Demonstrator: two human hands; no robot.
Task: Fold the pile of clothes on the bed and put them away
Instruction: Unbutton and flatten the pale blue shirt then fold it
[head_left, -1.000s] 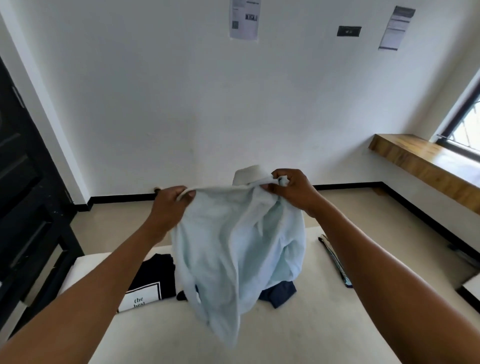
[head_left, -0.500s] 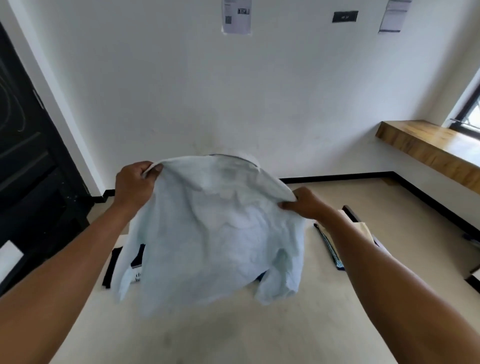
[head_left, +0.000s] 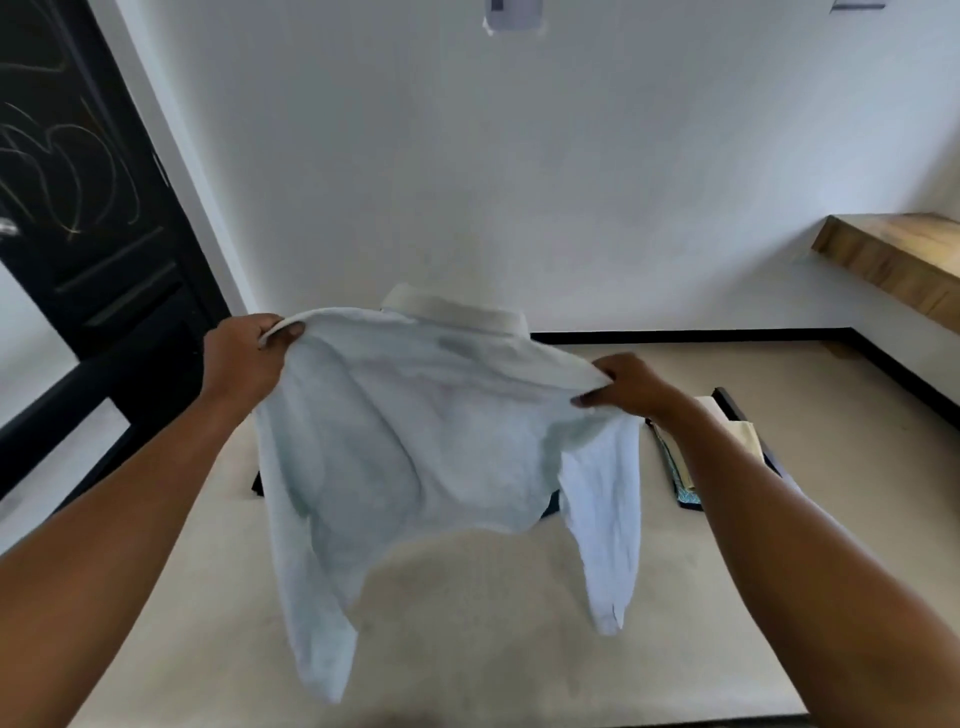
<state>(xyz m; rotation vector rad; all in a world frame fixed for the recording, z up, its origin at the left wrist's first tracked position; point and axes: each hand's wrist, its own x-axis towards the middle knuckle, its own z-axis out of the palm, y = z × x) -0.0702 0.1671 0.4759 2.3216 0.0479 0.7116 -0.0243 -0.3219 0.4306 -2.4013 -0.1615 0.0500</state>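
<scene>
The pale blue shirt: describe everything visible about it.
The pale blue shirt is a long-sleeved, collared garment of thin, creased, woven-looking cloth. It is held spread in the air above the bed. The left hand grips one shoulder, the right hand pinches the other. Its whitish collar points away from the camera. Both sleeves hang down loose, and the body sags between the hands.

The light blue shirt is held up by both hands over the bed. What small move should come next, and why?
Probably lower the light blue shirt flat onto the bed. The left hand and the right hand each grip a shoulder, so it hangs spread open with both sleeves dangling, and the near part of the bed looks bare. Laid flat there, it could be folded.
</scene>
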